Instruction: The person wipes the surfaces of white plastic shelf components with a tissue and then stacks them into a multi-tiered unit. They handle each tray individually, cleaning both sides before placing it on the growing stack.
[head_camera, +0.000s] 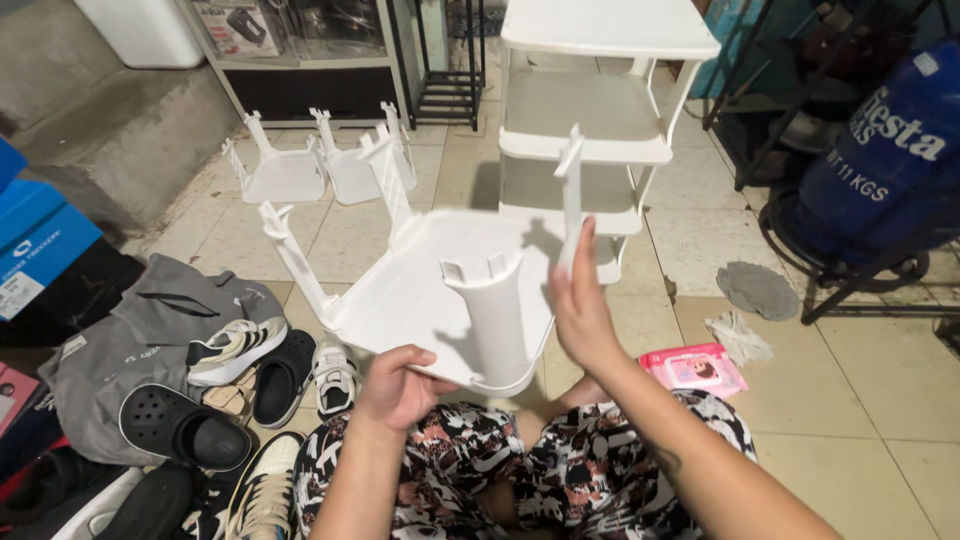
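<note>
At far left, blue boxes (35, 245) stand against the wall edge; beside them a grey bag (130, 340) lies on the tiled floor with a heap of footwear on and below it: a white sneaker (235, 348), two black clogs (185, 428), and a further white shoe (335, 378), with more shoes partly cut off at the bottom edge. Farther back on the floor, two loose white shelf trays (320, 172) rest side by side, legs pointing up. At centre, the held white shelf tray (410, 290) is raised above the person's patterned lap, tilted, with four posts visible, and it hides part of the floor behind. The left hand (397, 385) is closed around its near rim, thumb over the top. The right hand (580, 305) lies open, fingers extended flat against the right rear post. Behind it stands one assembled white rack (600, 120) showing a top and three tiers. To the right lie a pink wipes pack (693, 370), a white crumpled rag (738, 335) and a grey rag (758, 290). At far right, one blue gas cylinder (890, 160) sits in a black metal stand.
</note>
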